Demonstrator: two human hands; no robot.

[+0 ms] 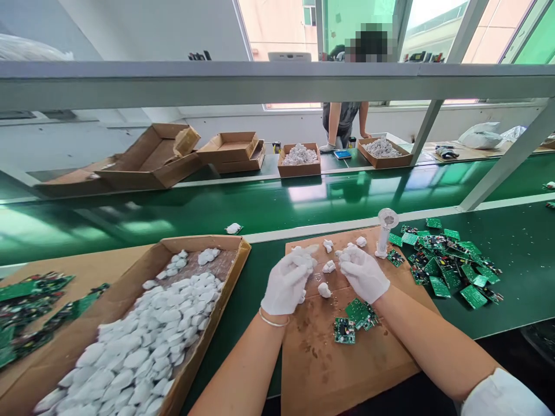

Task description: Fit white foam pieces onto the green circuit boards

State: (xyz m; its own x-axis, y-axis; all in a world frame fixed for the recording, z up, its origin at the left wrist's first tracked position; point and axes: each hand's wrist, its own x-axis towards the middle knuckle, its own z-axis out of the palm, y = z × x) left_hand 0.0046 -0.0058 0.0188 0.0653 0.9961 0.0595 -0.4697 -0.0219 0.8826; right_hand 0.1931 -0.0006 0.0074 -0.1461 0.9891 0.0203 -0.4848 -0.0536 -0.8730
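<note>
White-gloved, my left hand (284,284) is closed around a white putty-like lump (306,257) above the left side of a brown cardboard sheet (321,370). My right hand (364,274), gloved too, pinches what looks like a smaller white lump (346,252) at its fingertips. Between the hands lie several loose white lumps (324,290) on the cardboard. Closer to me are a small green circuit board (344,330) with its parts facing up and a few overlapping boards (361,314). Beyond my right hand stands a clear flanged plastic spool (385,234).
A cardboard tray (212,315) of white lumps fills the left, with circuit boards (30,306) beyond it. Boards are heaped (451,260) at right. A green conveyor (260,202) carries one white-topped board (233,229). Across it, a person (347,124) stands by boxes; a metal shelf (277,84) spans above.
</note>
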